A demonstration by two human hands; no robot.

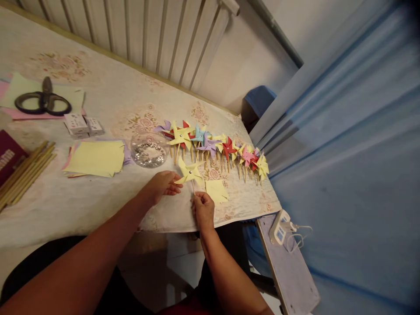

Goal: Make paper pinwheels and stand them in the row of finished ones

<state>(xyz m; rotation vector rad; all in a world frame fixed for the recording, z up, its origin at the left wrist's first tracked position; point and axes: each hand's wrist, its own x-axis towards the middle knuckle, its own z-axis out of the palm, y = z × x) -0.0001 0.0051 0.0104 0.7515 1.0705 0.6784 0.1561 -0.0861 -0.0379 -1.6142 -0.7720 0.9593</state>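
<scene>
A pale yellow paper pinwheel with a dark pin at its centre is held upright over the near side of the table. Its thin stick is pinched in my right hand, the fingers closed just below the blades. My left hand is at the pinwheel's left blade, fingers stretched and a little apart; whether they touch the paper I cannot tell. Right of the pinwheel lies a yellow paper square with cut corners. Behind it stands a clear round container of small shiny metal pieces.
Finished pinwheels in several colours lie in a row toward the right. On the left are a yellow-topped paper stack, small white boxes, black-handled scissors on paper, and wooden sticks. A power strip rests on a bench beside the blue curtain.
</scene>
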